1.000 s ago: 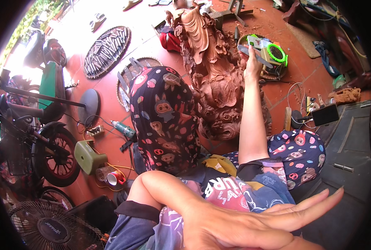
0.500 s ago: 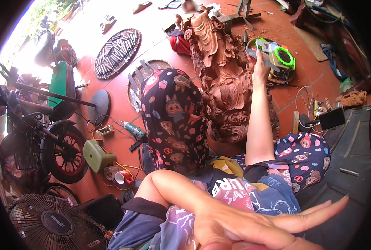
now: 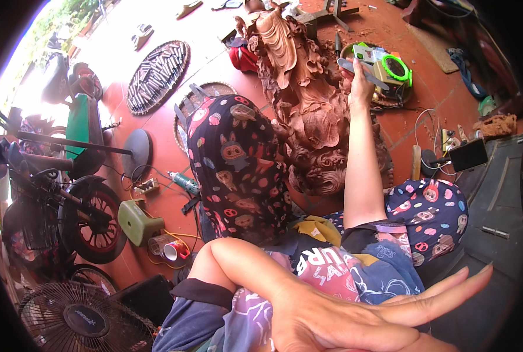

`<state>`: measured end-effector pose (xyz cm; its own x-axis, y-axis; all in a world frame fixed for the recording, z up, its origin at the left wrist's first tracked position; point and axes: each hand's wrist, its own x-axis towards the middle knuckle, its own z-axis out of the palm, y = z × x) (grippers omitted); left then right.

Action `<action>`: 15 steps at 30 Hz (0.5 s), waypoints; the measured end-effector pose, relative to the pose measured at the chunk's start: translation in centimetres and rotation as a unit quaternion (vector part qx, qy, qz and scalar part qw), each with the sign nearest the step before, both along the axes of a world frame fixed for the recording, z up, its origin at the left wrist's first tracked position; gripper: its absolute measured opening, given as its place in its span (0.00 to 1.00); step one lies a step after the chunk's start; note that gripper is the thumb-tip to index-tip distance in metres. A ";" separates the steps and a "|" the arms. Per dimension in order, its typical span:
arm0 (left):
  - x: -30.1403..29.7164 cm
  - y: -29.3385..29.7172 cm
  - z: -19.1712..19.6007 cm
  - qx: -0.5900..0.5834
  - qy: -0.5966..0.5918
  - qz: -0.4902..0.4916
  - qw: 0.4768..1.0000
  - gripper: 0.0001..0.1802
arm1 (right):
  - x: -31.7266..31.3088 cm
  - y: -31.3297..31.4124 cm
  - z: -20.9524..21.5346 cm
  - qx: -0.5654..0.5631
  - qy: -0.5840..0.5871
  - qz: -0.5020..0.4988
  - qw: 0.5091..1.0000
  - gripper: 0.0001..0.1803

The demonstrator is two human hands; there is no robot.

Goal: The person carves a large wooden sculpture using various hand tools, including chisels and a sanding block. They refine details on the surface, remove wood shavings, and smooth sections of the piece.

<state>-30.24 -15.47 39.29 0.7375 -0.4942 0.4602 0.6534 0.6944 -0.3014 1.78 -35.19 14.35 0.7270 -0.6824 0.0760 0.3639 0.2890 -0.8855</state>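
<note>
— Gripping a flat grey blade-like tool (image 3: 362,69), the right hand (image 3: 360,88) has its fingers closed around the tool's lower part up at 12 o'clock; the blade juts out past the hand on both sides.

— And the other hand?

— The left hand (image 3: 355,317) lies across the bottom of the view at 6 o'clock, fingers (image 3: 449,293) straight, pressed together and holding nothing, tips aimed toward 3 o'clock.

— What sits next to that tool?

— Just at 9 o'clock of the right hand stands the reddish carved wooden statue (image 3: 308,105), tall and deeply cut. Whether the hand touches it I cannot tell. At 3 o'clock of the hand a bright green ring-shaped device (image 3: 397,67) rests in a shallow basket on the floor.

— Anything in the way?

— The person's raised knee in dark patterned trousers (image 3: 238,170) rises between the left hand and the statue, hiding the statue's lower left part. The right forearm crosses in front of the statue's right edge.

— Farther out?

— On the red tiled floor (image 3: 167,135): an oval woven tray of chisels (image 3: 156,76) at 11 o'clock, a green angle grinder (image 3: 185,183) at 9 o'clock of the knee, a small olive-green stool (image 3: 137,220) and a red cup (image 3: 173,251) toward 8 o'clock. A bike wheel (image 3: 94,226) and a floor fan (image 3: 79,320) fill the lower left. At 3 o'clock a dark phone (image 3: 468,155) stands propped near cables.
</note>
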 end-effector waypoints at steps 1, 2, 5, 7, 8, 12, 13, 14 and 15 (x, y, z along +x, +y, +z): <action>0.1 0.0 0.1 0.014 0.002 0.003 1.000 0.23 | 0.1 -0.1 -0.1 -0.003 -0.001 0.000 1.000 0.16; 0.4 0.1 0.6 0.048 0.011 0.030 0.998 0.23 | 0.1 -0.2 -0.1 -0.002 -0.002 0.000 1.000 0.17; 0.0 -0.8 0.9 0.035 0.053 0.097 0.993 0.23 | 0.1 -0.2 -0.2 -0.001 -0.007 0.001 1.000 0.16; -0.3 -2.4 0.9 -0.023 0.078 0.169 0.982 0.23 | 0.1 0.1 -0.2 -0.001 -0.011 0.001 1.000 0.16; 0.0 -3.6 1.2 -0.058 0.087 0.220 0.970 0.23 | 0.1 0.2 -0.2 -0.001 -0.010 0.002 1.000 0.16; 1.6 -2.2 3.5 0.088 0.093 0.229 0.965 0.17 | -0.1 0.1 -0.3 0.005 -0.012 0.002 1.000 0.16; 2.2 -1.2 3.6 0.146 0.049 0.210 0.965 0.16 | -0.1 -0.1 -0.2 0.004 -0.017 0.000 1.000 0.16; 2.9 -0.3 2.5 0.203 -0.053 0.184 0.960 0.14 | 0.2 -0.1 -0.2 0.017 -0.032 -0.002 0.999 0.16; 3.7 0.7 1.3 0.256 -0.155 0.156 0.941 0.14 | 0.2 0.0 -0.4 0.030 -0.014 0.003 0.999 0.16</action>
<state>-26.50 -14.77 40.62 0.7529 -0.4922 0.4369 0.3955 0.8690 0.2974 1.96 -35.22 13.95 0.7293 -0.6819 0.0553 0.3866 0.3441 -0.8557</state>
